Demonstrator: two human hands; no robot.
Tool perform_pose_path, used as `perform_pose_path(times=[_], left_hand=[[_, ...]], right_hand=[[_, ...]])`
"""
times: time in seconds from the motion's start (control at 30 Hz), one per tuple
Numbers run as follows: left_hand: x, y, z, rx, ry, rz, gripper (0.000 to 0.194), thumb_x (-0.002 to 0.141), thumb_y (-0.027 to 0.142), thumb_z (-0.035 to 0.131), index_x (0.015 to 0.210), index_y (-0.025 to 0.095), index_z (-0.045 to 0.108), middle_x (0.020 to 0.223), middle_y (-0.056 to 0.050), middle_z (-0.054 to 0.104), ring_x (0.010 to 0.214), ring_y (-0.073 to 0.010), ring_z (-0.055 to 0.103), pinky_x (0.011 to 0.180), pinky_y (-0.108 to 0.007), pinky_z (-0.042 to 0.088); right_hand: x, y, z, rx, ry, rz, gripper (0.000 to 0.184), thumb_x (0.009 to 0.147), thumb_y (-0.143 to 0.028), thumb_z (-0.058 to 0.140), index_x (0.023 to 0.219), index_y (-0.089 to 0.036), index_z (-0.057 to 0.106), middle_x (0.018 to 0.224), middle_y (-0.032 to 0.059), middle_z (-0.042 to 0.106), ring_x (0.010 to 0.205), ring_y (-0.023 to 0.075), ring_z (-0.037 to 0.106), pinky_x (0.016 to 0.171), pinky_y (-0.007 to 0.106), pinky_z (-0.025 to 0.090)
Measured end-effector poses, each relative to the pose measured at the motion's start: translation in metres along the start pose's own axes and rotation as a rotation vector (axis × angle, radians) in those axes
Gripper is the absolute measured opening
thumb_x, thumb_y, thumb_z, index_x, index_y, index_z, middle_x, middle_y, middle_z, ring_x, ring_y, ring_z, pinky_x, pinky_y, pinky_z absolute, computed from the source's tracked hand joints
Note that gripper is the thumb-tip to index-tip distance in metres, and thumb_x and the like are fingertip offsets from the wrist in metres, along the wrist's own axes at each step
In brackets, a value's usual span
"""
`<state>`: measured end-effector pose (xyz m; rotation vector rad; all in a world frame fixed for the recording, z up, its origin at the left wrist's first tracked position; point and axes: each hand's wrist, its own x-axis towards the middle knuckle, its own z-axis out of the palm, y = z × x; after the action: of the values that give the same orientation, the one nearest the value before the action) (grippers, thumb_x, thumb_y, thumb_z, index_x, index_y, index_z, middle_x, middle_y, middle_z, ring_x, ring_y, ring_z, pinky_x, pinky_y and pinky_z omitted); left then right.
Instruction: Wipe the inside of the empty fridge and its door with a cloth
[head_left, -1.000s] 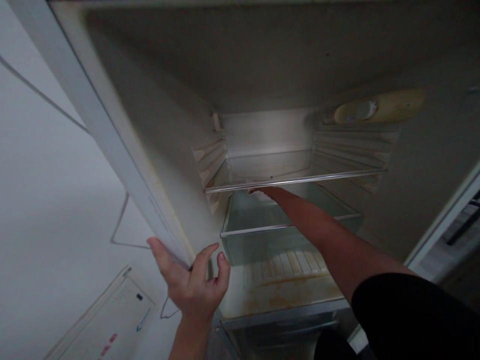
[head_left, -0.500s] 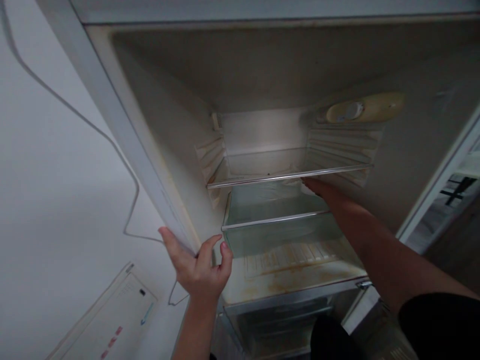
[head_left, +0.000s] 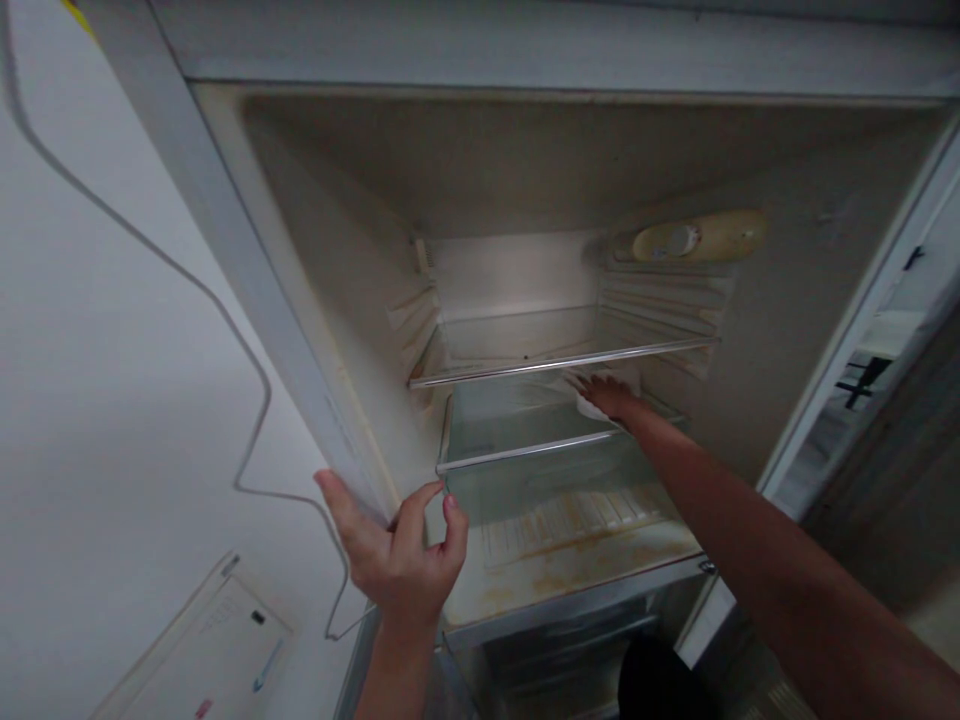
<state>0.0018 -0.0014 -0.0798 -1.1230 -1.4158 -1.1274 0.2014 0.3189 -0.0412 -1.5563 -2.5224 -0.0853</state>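
My right hand (head_left: pixel 609 393) reaches deep into an opened refrigerator. It is pressed over a white cloth (head_left: pixel 592 408) on the lower glass shelf (head_left: pixel 510 410), just beneath the upper glass shelf (head_left: pixel 525 345). My left hand (head_left: pixel 409 550) rests against the left front edge of the refrigerator (head_left: pixel 330 410), fingers spread. One finger lies toward the outer side, while the thumb and another finger curve near the left end of the lower shelf.
Brown stains mark the refrigerator floor (head_left: pixel 555 575). A yellowed thermostat housing (head_left: pixel 701 238) juts from the right inner wall. Along the white wall at left runs a grey cable (head_left: pixel 247 355), above a pale flat box (head_left: pixel 225 640). A darker lower compartment (head_left: pixel 570 660) is open below.
My right hand has come forward and left from under the upper shelf, bringing the white cloth into clearer view. The left hand stays at the edge. The view has shifted slightly.
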Motion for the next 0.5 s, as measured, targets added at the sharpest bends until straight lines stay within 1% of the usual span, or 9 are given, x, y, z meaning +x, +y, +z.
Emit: perform_pose_path(times=[0.07, 0.13, 0.2, 0.3, 0.37, 0.43, 0.5], left_hand=[[0.0, 0.001, 0.001, -0.006, 0.0, 0.005, 0.023, 0.07, 0.017, 0.078, 0.093, 0.017, 0.076, 0.173, -0.007, 0.001, 0.156, -0.0418, 0.019, 0.123, -0.052, 0.035], [-0.001, 0.001, 0.002, -0.015, 0.009, 0.008, 0.023, 0.07, 0.017, 0.078, 0.093, 0.016, 0.076, 0.173, -0.008, 0.001, 0.156, -0.0421, 0.02, 0.123, -0.053, 0.035], [0.0, 0.001, 0.002, -0.016, 0.014, 0.008, 0.022, 0.072, 0.019, 0.077, 0.093, 0.016, 0.076, 0.173, -0.008, 0.002, 0.156, -0.042, 0.02, 0.122, -0.053, 0.035], [0.0, 0.0, 0.002, -0.017, 0.02, 0.015, 0.019, 0.073, 0.021, 0.077, 0.091, 0.016, 0.076, 0.173, -0.007, 0.001, 0.156, -0.0403, 0.019, 0.123, -0.05, 0.034], [0.001, 0.0, 0.001, -0.014, 0.018, 0.018, 0.018, 0.074, 0.022, 0.076, 0.091, 0.017, 0.077, 0.173, -0.006, 0.0, 0.156, -0.0397, 0.019, 0.123, -0.049, 0.034], [0.001, -0.001, 0.0, -0.005, 0.006, 0.016, 0.018, 0.074, 0.021, 0.076, 0.092, 0.017, 0.077, 0.173, -0.004, -0.001, 0.156, -0.0398, 0.018, 0.122, -0.049, 0.035], [0.0, -0.002, 0.0, 0.001, -0.004, 0.016, 0.019, 0.073, 0.02, 0.076, 0.092, 0.017, 0.077, 0.173, -0.004, -0.002, 0.156, -0.0401, 0.018, 0.122, -0.05, 0.035]], right_hand=[[-0.016, -0.029, -0.004, 0.017, -0.062, -0.059, 0.055, 0.108, -0.037, 0.033, 0.162, -0.029, 0.032, 0.163, 0.0152, 0.036, 0.145, 0.0408, 0.039, 0.11, 0.063, 0.037], [-0.03, -0.063, -0.005, 0.041, -0.089, -0.151, 0.057, 0.108, -0.041, 0.028, 0.164, -0.033, 0.026, 0.168, 0.0098, 0.026, 0.151, 0.0412, 0.029, 0.116, 0.064, 0.029], [-0.041, -0.099, -0.005, 0.072, -0.115, -0.253, 0.059, 0.107, -0.047, 0.027, 0.164, -0.036, 0.022, 0.17, 0.0071, 0.021, 0.153, 0.0407, 0.025, 0.118, 0.064, 0.026], [-0.054, -0.152, -0.004, 0.144, -0.114, -0.377, 0.062, 0.105, -0.047, 0.026, 0.165, -0.032, 0.022, 0.17, 0.0079, 0.02, 0.153, 0.0434, 0.022, 0.119, 0.067, 0.022], [-0.059, -0.182, -0.003, 0.185, -0.106, -0.446, 0.064, 0.104, -0.047, 0.028, 0.165, -0.027, 0.025, 0.17, 0.009, 0.021, 0.154, 0.0442, 0.021, 0.12, 0.066, 0.019], [-0.06, -0.205, -0.003, 0.211, -0.099, -0.495, 0.065, 0.103, -0.046, 0.027, 0.163, -0.02, 0.03, 0.169, 0.0122, 0.023, 0.154, 0.0432, 0.021, 0.121, 0.066, 0.02], [-0.059, -0.219, -0.003, 0.219, -0.097, -0.51, 0.066, 0.103, -0.046, 0.026, 0.16, -0.013, 0.035, 0.167, 0.0164, 0.026, 0.154, 0.0418, 0.022, 0.121, 0.065, 0.022]])
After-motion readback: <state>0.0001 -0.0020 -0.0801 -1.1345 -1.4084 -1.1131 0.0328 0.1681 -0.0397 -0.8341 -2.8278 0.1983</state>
